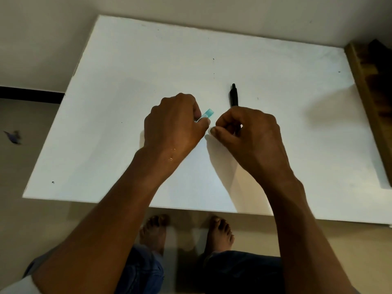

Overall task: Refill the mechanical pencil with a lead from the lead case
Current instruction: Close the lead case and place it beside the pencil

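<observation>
My left hand (176, 124) grips a small turquoise lead case (206, 114), whose upper end sticks out past my fingers toward the right. My right hand (248, 132) is close beside it with thumb and forefinger pinched together near the case's end; whether a lead is between them is too fine to see. A black mechanical pencil (234, 96) runs away from me on the white table (127, 81). Its far end shows above my right hand and its near part is hidden behind that hand's fingers. I cannot tell if the hand touches it.
The white table's near edge (191, 209) runs above my bare feet on the floor. A brown wooden piece (369, 85) lies along the table's right side. A small purple scrap (13, 136) lies on the floor at the left.
</observation>
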